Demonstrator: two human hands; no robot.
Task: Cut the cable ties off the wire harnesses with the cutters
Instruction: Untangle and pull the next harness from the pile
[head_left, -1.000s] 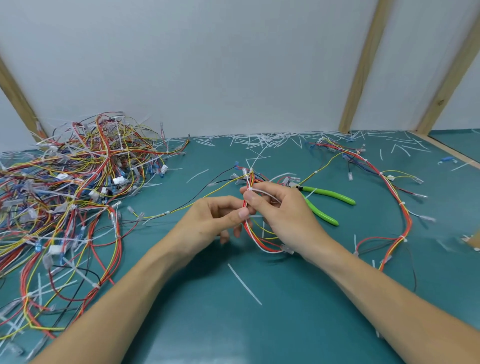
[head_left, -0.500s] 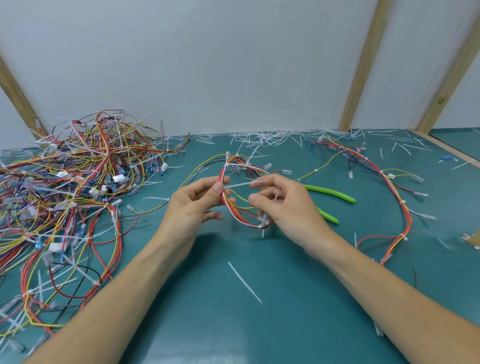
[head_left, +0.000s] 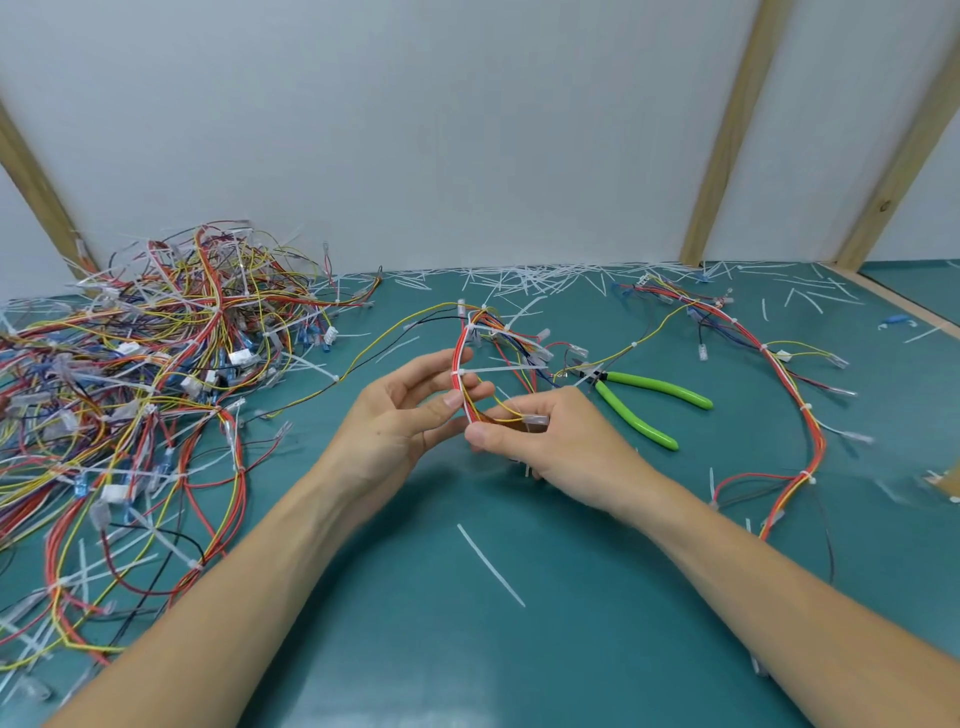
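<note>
A looped wire harness (head_left: 460, 353) of red, white and yellow wires is held up over the middle of the teal table (head_left: 415, 649). My left hand (head_left: 400, 415) pinches its red-and-white bundle between thumb and fingers. My right hand (head_left: 550, 447) grips the lower end of the same loop. A white cable tie (head_left: 498, 369) sticks out to the right from the bundle, just above my hands. The green-handled cutters (head_left: 644, 402) lie on the table to the right of my right hand, touched by neither hand.
A big tangled pile of harnesses (head_left: 130, 384) fills the left side. Another long harness (head_left: 779, 374) curves along the right. Cut white tie pieces (head_left: 519, 283) litter the back edge by the wall, and one cut piece (head_left: 491, 565) lies near me.
Both hands have turned and lifted the harness loop. The left hand shifted its pinch along the bundle; the right hand moved down to the loop's lower end. The cutters stayed put.
</note>
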